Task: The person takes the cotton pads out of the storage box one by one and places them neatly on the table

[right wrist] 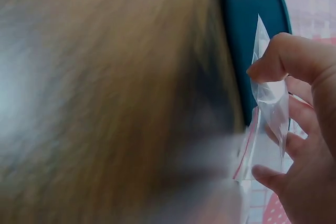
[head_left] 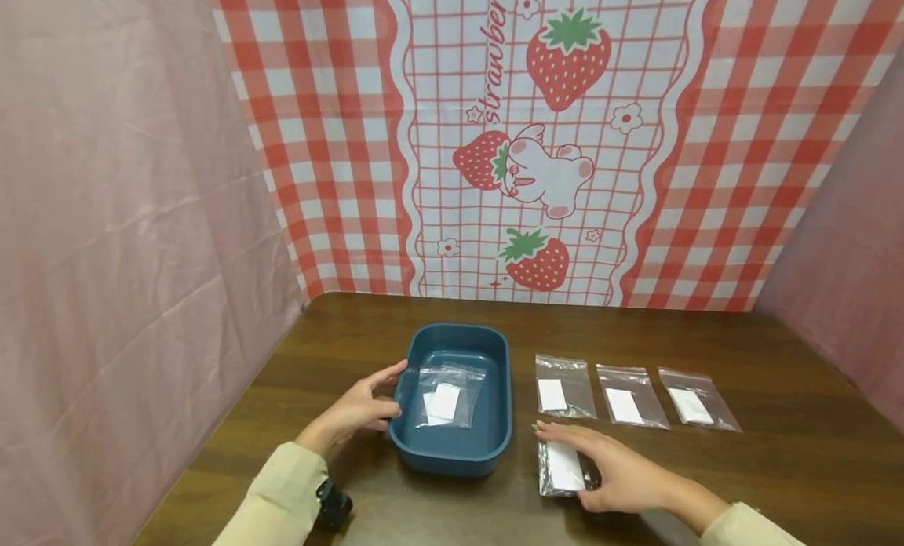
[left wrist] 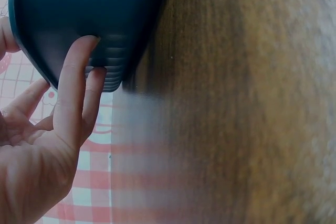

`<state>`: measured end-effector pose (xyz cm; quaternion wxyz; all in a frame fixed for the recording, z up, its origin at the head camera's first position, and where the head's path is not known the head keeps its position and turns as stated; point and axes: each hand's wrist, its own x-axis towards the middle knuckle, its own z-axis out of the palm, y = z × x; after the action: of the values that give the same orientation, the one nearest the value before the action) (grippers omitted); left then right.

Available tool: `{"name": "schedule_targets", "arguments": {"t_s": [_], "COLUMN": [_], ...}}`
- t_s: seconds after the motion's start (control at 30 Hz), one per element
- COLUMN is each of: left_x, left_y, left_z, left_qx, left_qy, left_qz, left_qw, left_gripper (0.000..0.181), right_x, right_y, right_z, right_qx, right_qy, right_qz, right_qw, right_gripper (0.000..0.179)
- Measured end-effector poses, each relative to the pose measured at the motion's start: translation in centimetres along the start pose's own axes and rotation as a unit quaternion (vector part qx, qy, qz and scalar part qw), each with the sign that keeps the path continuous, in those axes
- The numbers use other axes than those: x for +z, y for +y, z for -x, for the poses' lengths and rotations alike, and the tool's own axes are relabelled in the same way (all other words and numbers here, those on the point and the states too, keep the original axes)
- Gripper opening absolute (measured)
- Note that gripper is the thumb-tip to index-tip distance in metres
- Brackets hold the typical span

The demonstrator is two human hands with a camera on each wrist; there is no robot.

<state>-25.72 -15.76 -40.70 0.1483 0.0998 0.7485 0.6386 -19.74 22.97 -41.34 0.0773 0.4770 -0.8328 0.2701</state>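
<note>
At least two clear plastic zip bags with white rectangular inserts lay inside the blue bin with rounded corners, while three matching bags were left in a row on the dark brown wooden table, so the work looked partway along. The right hand pinched a further, crinkled bag between thumb and fingers, near the bin; the left hand touched the bin's outer left wall with spread fingers.

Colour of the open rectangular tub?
The open rectangular tub is dark blue with a teal cast, clearest in the head view.
</note>
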Motion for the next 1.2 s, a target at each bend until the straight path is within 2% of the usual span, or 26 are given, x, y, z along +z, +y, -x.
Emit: {"name": "schedule_targets", "arguments": {"t_s": [0.33,0.63,0.8,0.93,1.2], "left_x": [0.1,0.0,0.0,0.0,0.0], "left_y": [0.3,0.1,0.2,0.2,0.3], "left_z": [0.1,0.0,0.0,-0.1,-0.1], "left_qx": [0.003,-0.005,-0.012,-0.018,-0.017], "left_qy": [-0.007,0.003,0.008,0.012,0.007], "left_qz": [0.005,-0.018,-0.02,-0.018,-0.012], "left_qw": [1.0,0.9998,0.9997,0.9996,0.9998], "left_gripper": [0.077,0.077,0.077,0.077,0.077], "right_x": [0.0,0.1,0.1,-0.2,-0.2], "right_y": [0.8,0.6,0.3,0.1,0.0], "right_z": [1.2,1.5,1.5,1.1,0.1], "right_qx": [-0.01,0.001,0.013,0.025,0.018], "right_qy": [-0.023,-0.044,-0.033,-0.016,0.037], "right_qz": [-0.016,0.054,0.067,0.05,0.018], "right_qw": [0.9995,0.9976,0.9971,0.9983,0.999], "right_gripper": [0.083,0.078,0.073,0.071,0.067]}}
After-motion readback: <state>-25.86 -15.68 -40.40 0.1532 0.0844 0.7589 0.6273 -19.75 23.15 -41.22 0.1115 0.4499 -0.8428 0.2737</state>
